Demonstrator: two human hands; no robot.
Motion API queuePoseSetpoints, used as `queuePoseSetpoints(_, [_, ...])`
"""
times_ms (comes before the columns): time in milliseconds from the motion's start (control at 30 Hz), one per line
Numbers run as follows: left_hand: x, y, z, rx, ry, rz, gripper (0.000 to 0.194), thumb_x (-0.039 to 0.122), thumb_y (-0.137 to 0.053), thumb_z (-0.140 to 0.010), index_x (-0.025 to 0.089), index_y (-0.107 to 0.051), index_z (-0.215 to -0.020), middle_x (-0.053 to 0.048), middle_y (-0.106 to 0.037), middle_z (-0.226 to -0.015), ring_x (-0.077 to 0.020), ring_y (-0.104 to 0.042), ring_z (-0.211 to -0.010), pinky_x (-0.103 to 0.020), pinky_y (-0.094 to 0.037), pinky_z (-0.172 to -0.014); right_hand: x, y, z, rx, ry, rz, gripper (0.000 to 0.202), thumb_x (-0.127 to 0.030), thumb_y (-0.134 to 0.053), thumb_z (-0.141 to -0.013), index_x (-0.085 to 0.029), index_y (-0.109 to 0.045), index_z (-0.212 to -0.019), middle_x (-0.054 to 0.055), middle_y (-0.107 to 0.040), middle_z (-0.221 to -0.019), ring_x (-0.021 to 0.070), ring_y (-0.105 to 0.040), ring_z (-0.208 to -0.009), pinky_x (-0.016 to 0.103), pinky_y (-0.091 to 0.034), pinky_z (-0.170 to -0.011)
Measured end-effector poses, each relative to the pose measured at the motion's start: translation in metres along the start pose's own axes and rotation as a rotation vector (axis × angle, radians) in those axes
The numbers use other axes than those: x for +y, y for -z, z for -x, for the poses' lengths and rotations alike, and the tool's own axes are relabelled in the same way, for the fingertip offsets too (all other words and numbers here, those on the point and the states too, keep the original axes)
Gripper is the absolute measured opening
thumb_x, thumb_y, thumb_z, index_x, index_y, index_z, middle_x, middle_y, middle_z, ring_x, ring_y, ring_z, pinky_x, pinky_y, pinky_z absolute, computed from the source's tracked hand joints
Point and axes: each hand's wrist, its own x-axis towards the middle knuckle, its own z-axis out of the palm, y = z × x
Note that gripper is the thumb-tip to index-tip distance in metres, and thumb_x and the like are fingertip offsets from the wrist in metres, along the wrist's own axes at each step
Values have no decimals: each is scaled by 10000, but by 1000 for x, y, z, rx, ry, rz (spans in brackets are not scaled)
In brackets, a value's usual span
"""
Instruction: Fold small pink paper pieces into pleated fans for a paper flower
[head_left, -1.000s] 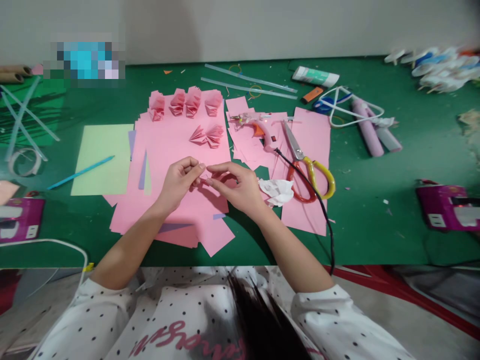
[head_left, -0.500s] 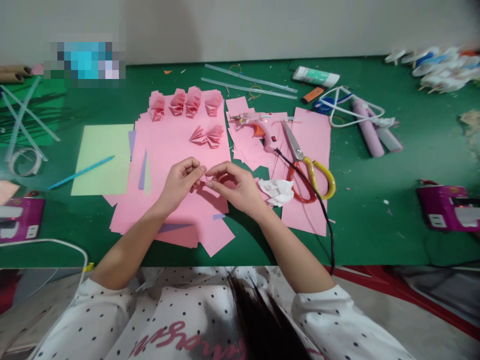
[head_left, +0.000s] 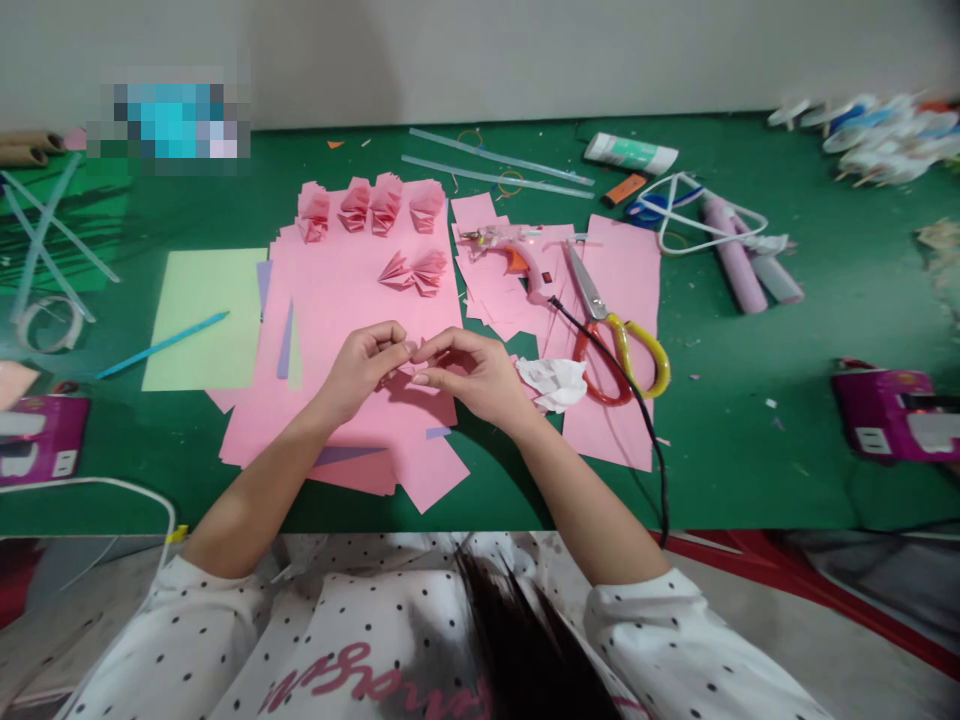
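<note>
My left hand (head_left: 373,362) is closed in a pinch, thumb against curled fingers, on a small pink paper piece (head_left: 417,366) mostly hidden by the fingers. Coming from the other side, my right hand (head_left: 474,370) has its thumb and index finger around the same paper. Both hands meet just above a stack of pink paper sheets (head_left: 337,310). Beyond them lies a pair of pleated pink paper fans (head_left: 414,272). Several more folded pink paper pieces (head_left: 385,205) line the far edge of the stack.
Right of the stack are a pink glue gun (head_left: 529,262) with a black cord, large scissors (head_left: 600,300) and crumpled white tissue (head_left: 553,384). On the left, a blue pencil (head_left: 165,343) crosses pale green paper (head_left: 202,290). Clear glue sticks (head_left: 495,175) lie at the back.
My hands have shifted very slightly toward me, and the fingertips have moved a little around the small paper. The things on the table stay where they were.
</note>
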Motion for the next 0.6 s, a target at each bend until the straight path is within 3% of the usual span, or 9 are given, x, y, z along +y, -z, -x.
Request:
queuePoseSetpoints(200, [-1,-1,1,-58,-11,18,306,388,-749,-841,183,-557,-717,63,-458,-554,-60,-384,-475,-200,-290,-470,-5,-2,0,4,-35,-120,443,-554,-960,-615,-203,-746,-783,14,-761,-758,164,-715,-691,309,-602,-675])
queuePoseSetpoints(600, [4,-6,6,-72,-4,-30,346,406,-704,-901,187,-533,-695,55,-464,-543,-67,-415,-480,-203,-332,-480,-3,-5,0,107,-42,-180,480,-542,-945,-654,-213,-615,-773,-47,-657,-657,100,-628,-590,228,-498,-551])
